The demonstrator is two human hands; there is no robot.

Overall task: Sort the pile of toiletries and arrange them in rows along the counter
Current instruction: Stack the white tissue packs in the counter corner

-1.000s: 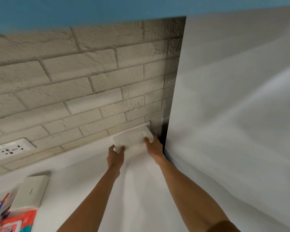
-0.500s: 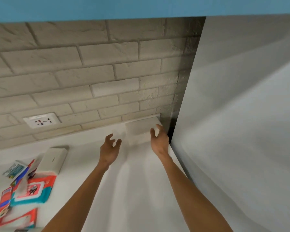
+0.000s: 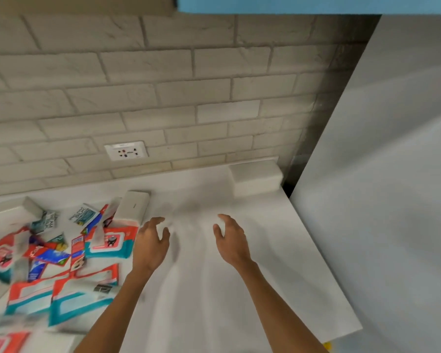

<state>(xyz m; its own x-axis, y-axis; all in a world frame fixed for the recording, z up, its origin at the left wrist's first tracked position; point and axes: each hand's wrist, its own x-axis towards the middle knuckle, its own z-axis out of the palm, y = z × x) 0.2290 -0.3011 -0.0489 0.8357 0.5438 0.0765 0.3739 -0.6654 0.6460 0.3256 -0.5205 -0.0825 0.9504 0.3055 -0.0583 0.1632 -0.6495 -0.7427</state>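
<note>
A white box [image 3: 255, 177] lies in the far right corner of the white counter [image 3: 278, 263], against the brick wall. A second white box [image 3: 133, 209] rests at the edge of a pile of toiletries [image 3: 61, 258] on the left: red-and-teal wipe packs, small sachets and cartons. My left hand [image 3: 150, 244] hovers just right of the pile, fingers loosely curled, holding nothing. My right hand [image 3: 231, 239] hovers over bare counter, fingers relaxed and empty, well short of the corner box.
A wall socket [image 3: 126, 150] sits in the brick backsplash above the counter. A tall white panel [image 3: 382, 174] bounds the counter on the right. The counter's right edge runs diagonally toward the bottom right.
Both hands have let go of the white box in the corner and pulled back toward me. The view has swung left, bringing the pile into sight.
</note>
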